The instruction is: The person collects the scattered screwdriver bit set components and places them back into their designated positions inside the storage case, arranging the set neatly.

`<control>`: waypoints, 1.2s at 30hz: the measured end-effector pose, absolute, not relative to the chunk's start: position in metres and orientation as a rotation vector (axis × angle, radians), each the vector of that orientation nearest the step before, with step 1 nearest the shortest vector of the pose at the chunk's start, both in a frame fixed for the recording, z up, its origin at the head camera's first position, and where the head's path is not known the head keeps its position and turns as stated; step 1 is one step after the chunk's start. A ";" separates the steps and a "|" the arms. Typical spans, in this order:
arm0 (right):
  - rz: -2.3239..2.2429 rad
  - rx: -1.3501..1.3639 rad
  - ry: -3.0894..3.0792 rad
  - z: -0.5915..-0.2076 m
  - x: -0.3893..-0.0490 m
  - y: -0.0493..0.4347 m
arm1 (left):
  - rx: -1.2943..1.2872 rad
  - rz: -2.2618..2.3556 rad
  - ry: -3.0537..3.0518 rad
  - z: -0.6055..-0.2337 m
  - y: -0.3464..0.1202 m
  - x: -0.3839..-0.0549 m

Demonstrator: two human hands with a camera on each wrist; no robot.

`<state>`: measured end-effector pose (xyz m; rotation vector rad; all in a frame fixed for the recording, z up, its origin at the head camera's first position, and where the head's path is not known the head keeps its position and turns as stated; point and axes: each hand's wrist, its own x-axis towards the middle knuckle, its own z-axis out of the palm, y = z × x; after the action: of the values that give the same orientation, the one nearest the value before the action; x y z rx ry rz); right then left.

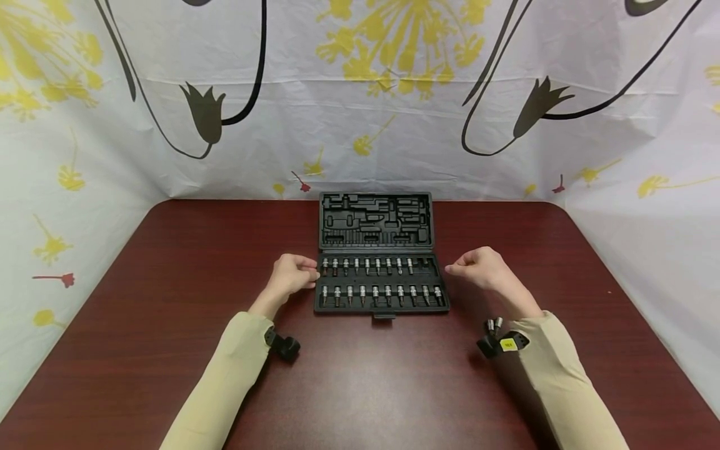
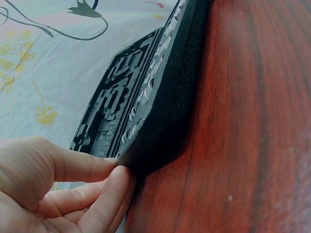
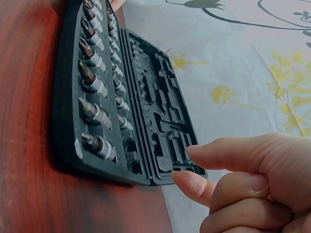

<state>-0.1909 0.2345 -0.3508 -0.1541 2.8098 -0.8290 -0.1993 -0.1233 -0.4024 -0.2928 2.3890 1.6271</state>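
Note:
A black bit socket case [image 1: 382, 278] lies open on the table, its moulded lid [image 1: 375, 220] tipped back towards the cloth. Silver bit sockets [image 1: 388, 294] fill two rows, with bare slots [image 1: 430, 265] at the right end of the back row. My left hand [image 1: 289, 275] pinches the case's left edge between thumb and fingers, as the left wrist view shows close up. To the right of the case, my right hand [image 1: 482, 270] hovers with thumb and forefinger apart and nothing between them; its other fingers [image 3: 243, 194] are curled.
Two silver bit sockets [image 1: 494, 325] show beside the camera on my right wrist [image 1: 503, 344]. The dark red wooden table [image 1: 382, 387] ends at a white cloth [image 1: 270, 162] with yellow and grey flowers, hanging behind and at both sides.

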 end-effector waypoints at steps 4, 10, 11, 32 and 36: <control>-0.810 -0.140 2.808 -0.351 -0.186 0.240 | -0.290 1.625 2.395 -0.403 -0.123 -0.199; -0.762 -0.129 2.812 -0.351 -0.180 0.250 | -0.278 1.624 2.396 -0.402 -0.124 -0.199; -0.754 -0.134 2.815 -0.351 -0.179 0.252 | -0.275 1.623 2.397 -0.402 -0.124 -0.199; -0.701 -0.076 2.771 -0.364 -0.150 0.294 | -0.285 1.610 2.404 -0.402 -0.123 -0.199; -0.691 -0.050 2.766 -0.368 -0.145 0.300 | -0.289 1.598 2.413 -0.402 -0.123 -0.199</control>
<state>-0.1454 0.2996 -0.3679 -0.0502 2.7656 -0.6911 -0.1985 -0.1231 -0.4019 -0.2894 2.4130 1.5982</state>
